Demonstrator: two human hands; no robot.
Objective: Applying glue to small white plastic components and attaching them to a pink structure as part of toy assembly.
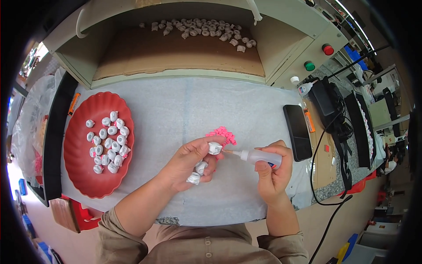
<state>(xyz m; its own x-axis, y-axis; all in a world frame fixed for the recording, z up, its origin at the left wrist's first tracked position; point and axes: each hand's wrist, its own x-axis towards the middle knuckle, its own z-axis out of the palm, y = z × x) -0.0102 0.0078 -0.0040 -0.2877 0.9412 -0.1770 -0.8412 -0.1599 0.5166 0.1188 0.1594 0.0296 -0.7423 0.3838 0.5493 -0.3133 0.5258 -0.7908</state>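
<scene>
Pinching a small white piece [215, 148] near the centre of the frame, the left hand [183, 163] has its fingers clamped on it and holds two more white pieces [201, 167] lower down. The right hand's [273, 177] fingers are wrapped around a squeeze bottle [263, 157], its nozzle pointing left at the pinched piece; contact is too small to tell. Pink bits [223, 133] lie on the worktop [162, 110] just above, with a red bowl [79, 167] of white pieces at left.

Workshop, pale cabinet [288, 46] with red button [328, 49] and green button [309, 66], paper-covered bench [167, 110], black cable [327, 204]
</scene>
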